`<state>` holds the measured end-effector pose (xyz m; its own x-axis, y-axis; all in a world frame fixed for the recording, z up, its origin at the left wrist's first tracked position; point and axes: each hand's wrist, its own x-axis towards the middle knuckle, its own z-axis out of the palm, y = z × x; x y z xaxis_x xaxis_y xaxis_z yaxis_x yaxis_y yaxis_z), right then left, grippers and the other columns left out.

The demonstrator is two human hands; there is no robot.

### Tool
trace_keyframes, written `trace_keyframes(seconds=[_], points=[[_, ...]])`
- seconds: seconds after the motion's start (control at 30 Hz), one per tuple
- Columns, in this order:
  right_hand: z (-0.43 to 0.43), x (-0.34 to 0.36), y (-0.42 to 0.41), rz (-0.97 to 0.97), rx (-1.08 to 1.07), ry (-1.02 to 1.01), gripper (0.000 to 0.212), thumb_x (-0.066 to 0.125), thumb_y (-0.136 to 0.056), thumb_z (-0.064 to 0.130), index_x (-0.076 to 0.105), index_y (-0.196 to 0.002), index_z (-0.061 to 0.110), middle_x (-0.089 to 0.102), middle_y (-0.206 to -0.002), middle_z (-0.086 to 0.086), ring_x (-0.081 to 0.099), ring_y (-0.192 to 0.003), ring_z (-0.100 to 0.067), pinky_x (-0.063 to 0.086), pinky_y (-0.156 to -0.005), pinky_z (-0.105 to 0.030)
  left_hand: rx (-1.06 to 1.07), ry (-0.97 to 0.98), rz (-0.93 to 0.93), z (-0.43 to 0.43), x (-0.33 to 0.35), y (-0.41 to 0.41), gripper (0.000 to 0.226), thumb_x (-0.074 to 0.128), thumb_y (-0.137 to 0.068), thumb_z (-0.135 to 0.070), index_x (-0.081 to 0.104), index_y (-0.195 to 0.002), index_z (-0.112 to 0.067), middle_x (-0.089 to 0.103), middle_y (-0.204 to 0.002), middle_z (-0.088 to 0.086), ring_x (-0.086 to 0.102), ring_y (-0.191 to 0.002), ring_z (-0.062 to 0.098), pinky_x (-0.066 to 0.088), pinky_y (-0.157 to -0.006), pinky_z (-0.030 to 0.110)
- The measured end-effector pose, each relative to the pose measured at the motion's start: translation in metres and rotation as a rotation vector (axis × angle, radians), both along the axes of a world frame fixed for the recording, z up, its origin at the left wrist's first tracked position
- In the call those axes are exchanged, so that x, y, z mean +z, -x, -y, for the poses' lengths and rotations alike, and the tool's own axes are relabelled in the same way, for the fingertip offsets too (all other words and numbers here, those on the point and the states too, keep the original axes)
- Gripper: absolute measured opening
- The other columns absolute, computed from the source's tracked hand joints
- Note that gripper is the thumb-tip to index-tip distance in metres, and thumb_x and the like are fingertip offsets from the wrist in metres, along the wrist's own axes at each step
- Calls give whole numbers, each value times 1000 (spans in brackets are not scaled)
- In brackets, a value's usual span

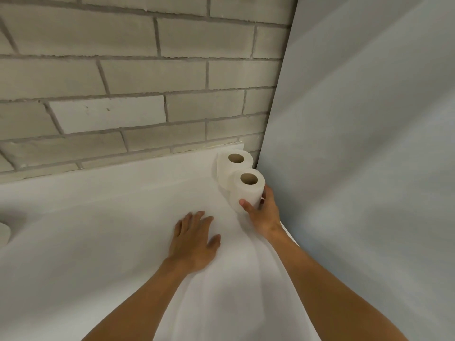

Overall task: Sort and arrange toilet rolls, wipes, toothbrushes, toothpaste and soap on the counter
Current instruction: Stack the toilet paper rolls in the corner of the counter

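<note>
Cylindrical paper roll [246, 190] in right hand [262, 215]

Head view — looks forward, down, close over counter [98, 242].

The scene is lit softly and evenly. The white counter [98, 230] is rendered so bright that its surface detail is lost. Faint shadows are cast beside the front toilet roll [247, 193] and around the left hand [194, 242], whose outline is slightly blurred. The lines of the brick wall [123, 70] are bent by wide-angle distortion toward the edges. The grey panel [369, 143] is shaded darker low down.
</note>
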<state>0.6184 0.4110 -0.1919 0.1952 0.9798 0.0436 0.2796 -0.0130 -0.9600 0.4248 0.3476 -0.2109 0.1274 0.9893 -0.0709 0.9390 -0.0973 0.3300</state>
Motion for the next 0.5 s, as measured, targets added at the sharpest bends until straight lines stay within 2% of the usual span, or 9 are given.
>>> trace_keyframes(seconds=[0.1, 0.13, 0.23, 0.4, 0.5], points=[[-2, 2, -3, -45, 19, 8, 73, 81, -76, 24, 41, -137, 26, 54, -114, 13, 54, -106, -13, 44, -72, -9, -1, -3, 1, 1, 0, 0, 61, 30, -94, -55, 17, -148, -30, 4, -159, -6, -4, -147, 22, 2, -120, 41], [-2, 3, -4, -43, 26, 13, 72, 81, -76, 24, 42, -137, 25, 55, -115, 12, 54, -106, -13, 44, -72, -9, -1, -5, 1, 1, 0, 0, 60, 29, -94, -55, 17, -148, -30, 4, -159, -6, -4, -147, 22, 1, -120, 41], [-3, 2, -5, 2, 47, 15, 74, 81, -75, 31, 43, -138, 25, 56, -119, 11, 54, -109, -13, 45, -82, -21, -1, -12, 3, 3, -2, -1, 60, 28, -95, -54, 16, -149, -30, 3, -160, -6, -5, -147, 22, 0, -120, 41], [-2, -1, -5, 24, 33, 18, 73, 79, -77, 32, 42, -139, 25, 57, -125, 7, 54, -112, -15, 48, -92, -32, 0, -13, -21, 6, -5, -1, 61, 24, -96, -54, 12, -150, -30, -1, -160, -6, -9, -147, 21, -3, -119, 41], [-2, -3, -5, 17, 10, 20, 70, 79, -78, 28, 43, -138, 23, 57, -122, 5, 56, -111, -17, 48, -90, -30, -4, -6, -21, 6, -7, 0, 61, 23, -96, -55, 10, -151, -31, -3, -160, -7, -10, -147, 20, -4, -119, 41]])
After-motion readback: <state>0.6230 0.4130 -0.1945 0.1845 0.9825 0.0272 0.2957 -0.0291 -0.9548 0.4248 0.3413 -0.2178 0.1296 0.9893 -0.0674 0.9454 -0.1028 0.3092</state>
